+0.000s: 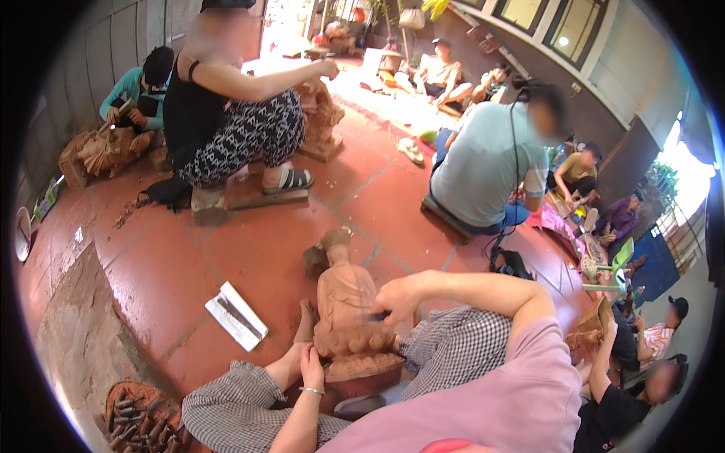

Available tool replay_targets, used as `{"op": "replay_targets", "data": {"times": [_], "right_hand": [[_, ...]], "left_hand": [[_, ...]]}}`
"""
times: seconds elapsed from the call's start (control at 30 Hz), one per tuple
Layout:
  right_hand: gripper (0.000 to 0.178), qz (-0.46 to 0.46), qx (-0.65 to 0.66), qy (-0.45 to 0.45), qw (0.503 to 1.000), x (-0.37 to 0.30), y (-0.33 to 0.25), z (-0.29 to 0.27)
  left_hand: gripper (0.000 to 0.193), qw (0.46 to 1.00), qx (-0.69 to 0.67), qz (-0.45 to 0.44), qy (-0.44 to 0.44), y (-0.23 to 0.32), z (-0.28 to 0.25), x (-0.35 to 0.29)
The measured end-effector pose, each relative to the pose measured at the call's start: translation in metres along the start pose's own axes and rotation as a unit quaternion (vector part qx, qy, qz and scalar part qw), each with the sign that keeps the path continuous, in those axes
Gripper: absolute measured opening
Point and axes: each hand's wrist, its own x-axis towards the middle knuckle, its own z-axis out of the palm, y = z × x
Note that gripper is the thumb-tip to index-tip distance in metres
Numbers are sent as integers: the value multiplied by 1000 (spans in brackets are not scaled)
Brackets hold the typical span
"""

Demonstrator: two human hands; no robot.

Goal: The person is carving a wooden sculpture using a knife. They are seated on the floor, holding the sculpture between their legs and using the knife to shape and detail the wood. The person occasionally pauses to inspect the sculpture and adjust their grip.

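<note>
Carved figure (346, 291) between the person's legs (462, 343)

Left hand (310, 368) lies against its lumpy base (364, 368), grip unclear; right hand (400, 297) closes round a dark tool (379, 316) at its lower side. The figure looks stiff, probably heavy; the broad base should take a hold best. The narrow head (337, 238), farthest off, seems most fragile.

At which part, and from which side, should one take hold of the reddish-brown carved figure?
Probably by the bumpy base, from its left and right: this part of the carved figure is broad, whereas the head is narrower. The left hand is at the base's left edge.
</note>
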Motion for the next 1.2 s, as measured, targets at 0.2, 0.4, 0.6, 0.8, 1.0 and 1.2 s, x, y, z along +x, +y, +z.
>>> {"op": "replay_targets", "data": {"times": [0.2,0.4,0.6,0.8,1.0,1.2], "right_hand": [[33,-51,-110,13,993,25,-20,0],[31,-53,-156,16,986,29,4,18],[35,-91,-85,-68,990,44,-5,30],[38,-82,-62,-24,994,42,-5,22],[41,-93,-78,-44,992,48,-6,26],[42,-97,-66,-57,991,50,-2,30]], "left_hand": [[52,999,25,-37,12,-12,-18,10],[48,994,-53,-100,-13,38,8,-10],[49,995,-34,-90,-19,-2,-29,23],[45,982,190,1,8,29,-22,19],[43,946,316,66,40,38,-19,17],[43,954,292,48,39,41,-17,17]]}}
